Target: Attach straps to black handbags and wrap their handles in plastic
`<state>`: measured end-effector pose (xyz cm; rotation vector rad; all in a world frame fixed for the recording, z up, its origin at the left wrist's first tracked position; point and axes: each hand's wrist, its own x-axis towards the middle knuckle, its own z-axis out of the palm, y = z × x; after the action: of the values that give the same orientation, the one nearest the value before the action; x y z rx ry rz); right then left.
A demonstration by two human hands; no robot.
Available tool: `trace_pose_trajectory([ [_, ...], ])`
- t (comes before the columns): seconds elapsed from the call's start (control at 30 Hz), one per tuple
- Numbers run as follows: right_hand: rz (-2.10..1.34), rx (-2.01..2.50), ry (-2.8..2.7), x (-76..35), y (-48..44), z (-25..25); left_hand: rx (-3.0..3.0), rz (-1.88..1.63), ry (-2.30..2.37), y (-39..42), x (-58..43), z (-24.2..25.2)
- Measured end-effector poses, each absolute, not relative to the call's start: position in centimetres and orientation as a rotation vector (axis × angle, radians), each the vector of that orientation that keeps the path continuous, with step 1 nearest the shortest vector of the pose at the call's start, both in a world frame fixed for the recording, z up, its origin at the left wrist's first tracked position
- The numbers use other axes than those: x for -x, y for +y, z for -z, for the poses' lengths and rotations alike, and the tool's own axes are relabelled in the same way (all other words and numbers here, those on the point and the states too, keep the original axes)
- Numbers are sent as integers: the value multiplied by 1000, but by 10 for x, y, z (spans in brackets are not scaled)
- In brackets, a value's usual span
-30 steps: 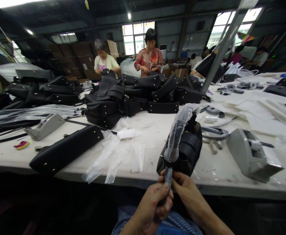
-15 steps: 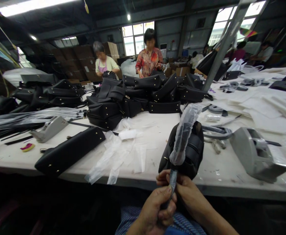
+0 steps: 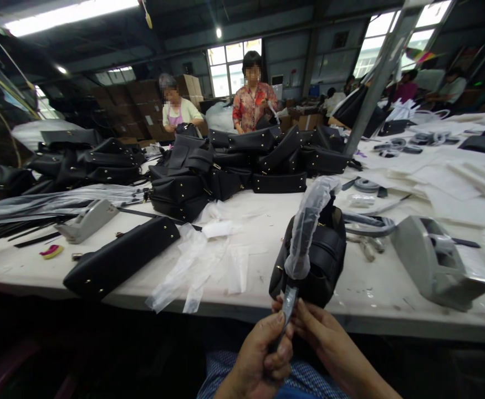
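My left hand [image 3: 263, 350] is closed around the lower end of a bag strap [image 3: 289, 302], which is covered in clear film. Close beside it, my right hand [image 3: 319, 328] has its fingers bent behind the same strap, with fingertips showing on the far side; its exact grip is partly hidden. Right above both hands a black handbag [image 3: 325, 260] stands at the table's front edge. Cloudy plastic wrapping [image 3: 304, 238] covers an arched handle in front of the bag.
Another black handbag [image 3: 121, 257] lies at the left, near loose plastic sleeves [image 3: 213, 260]. Grey tape dispensers [image 3: 442, 263] [image 3: 88, 220] stand on both sides. Many black bags [image 3: 225, 160] are piled across the middle; two people work behind them. A slanted metal post [image 3: 371, 88] rises at right.
My hands have shifted slightly left and down with the strap's lower end. My right thumb now sits farther from my left hand. The handle wrapping leans a little more left.
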<state>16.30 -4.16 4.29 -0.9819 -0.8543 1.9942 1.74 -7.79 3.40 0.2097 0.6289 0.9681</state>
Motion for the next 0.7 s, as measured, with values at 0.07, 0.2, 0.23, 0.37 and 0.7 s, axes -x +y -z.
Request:
trace_pose_trajectory([
  [0.07, -1956, 952, -820, -164, -46, -42, -208, -973, 644, -78, -18, -34],
  [0.2, -2069, 794, -725, -159, -49, -47, -160, -938, 607, -78, -20, -32],
  [0.23, -2091, 770, -704, -156, -48, -49, -147, -919, 587, -77, -21, -31],
  [0.37, -2140, 773, -677, -147, -42, -55, -131, -859, 554, -77, -22, -29],
  [0.7, -1438, 1199, -1516, -201, -43, -21, -1117, -1127, 1389, -62, -10, -33],
])
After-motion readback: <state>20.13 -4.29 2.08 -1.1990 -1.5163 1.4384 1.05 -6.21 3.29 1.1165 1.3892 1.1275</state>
